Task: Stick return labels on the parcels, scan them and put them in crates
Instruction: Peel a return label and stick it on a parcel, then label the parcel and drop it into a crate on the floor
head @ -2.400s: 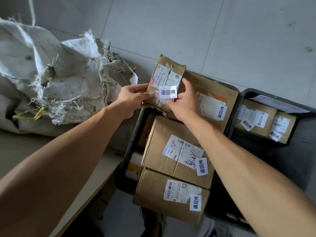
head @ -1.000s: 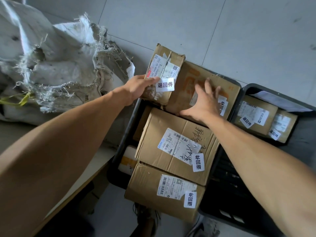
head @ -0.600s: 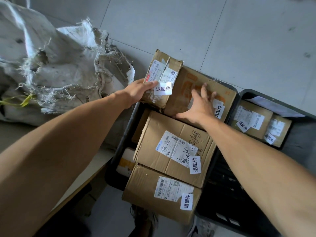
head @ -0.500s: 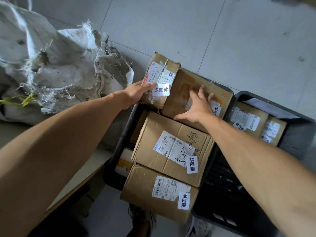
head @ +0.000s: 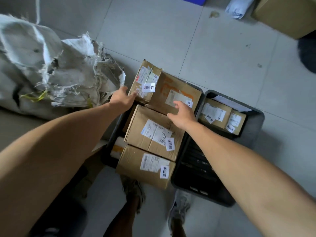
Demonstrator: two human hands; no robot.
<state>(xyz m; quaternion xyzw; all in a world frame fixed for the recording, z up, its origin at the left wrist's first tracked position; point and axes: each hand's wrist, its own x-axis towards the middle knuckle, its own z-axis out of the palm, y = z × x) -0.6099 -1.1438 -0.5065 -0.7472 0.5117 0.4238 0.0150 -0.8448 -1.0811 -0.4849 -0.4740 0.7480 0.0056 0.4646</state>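
Right hand (head: 182,115) off big box (head: 177,93), lifted clear, fingers loosely curled; earlier flat on its top. Small box (head: 145,82) set down on crate stack; left hand (head: 122,100) slid to its near corner, barely touching.

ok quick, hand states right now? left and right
Left hand: open, fingers touching the near corner of the small parcel.
Right hand: open, fingers relaxed, holding nothing, above the orange-printed parcel.

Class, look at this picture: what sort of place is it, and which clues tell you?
Probably a courier depot's returns area: labelled cardboard parcels packed in black crates, beside a torn woven sack.
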